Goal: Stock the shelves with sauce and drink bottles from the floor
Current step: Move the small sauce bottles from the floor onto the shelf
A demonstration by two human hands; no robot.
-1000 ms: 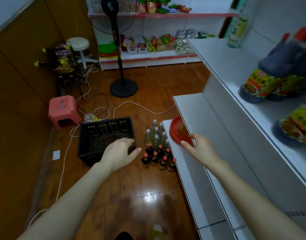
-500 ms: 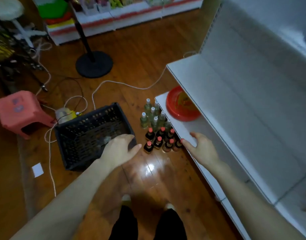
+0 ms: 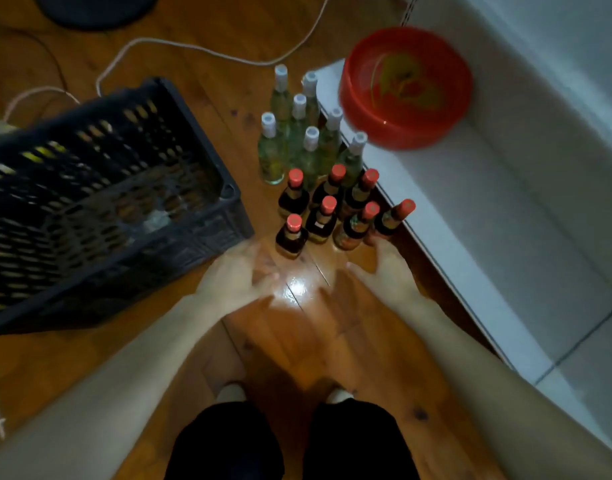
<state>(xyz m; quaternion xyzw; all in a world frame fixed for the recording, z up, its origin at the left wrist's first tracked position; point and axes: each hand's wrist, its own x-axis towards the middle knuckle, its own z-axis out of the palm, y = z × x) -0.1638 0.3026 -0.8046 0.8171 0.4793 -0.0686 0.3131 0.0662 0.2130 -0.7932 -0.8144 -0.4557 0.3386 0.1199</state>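
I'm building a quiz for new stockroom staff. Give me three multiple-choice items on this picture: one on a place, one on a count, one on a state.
1. Where is the red basin? A on a stool; B on the lowest shelf; C on a table.
2. How many red-capped dark bottles stand on the floor? A four; B seven; C eleven.
3. The clear bottles are: A capped; B uncapped; C lying flat.

Key: B, the basin sits on the white bottom shelf; B, seven red caps show; A, each clear bottle wears a white cap.
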